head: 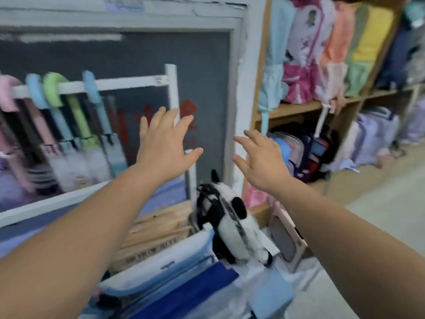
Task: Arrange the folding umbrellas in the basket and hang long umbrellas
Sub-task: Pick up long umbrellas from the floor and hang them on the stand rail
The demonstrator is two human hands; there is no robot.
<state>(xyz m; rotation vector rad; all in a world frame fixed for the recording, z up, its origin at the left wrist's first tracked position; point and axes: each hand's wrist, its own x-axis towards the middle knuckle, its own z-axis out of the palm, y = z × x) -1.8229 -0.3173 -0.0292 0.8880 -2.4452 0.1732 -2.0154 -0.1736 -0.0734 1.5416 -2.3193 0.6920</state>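
Note:
Several long umbrellas hang by curved handles from a white rail (128,83) at the left: a pink one (9,93), a light blue one (36,92), a green one (55,88) and another blue one (93,87). The view is blurred by motion. My left hand (164,143) is stretched forward with fingers spread and holds nothing, just right of the hanging umbrellas and in front of the rack's white upright post (172,88). My right hand (259,160) is also open and empty, raised to the right of the left one. No folding umbrella or basket is clearly visible.
A wooden crate (156,231) sits below my arms, beside a black-and-white panda plush bag (227,217) and blue bags (161,268). Wooden shelves (305,107) at the right hold several colourful backpacks. Pale floor shows at the lower right.

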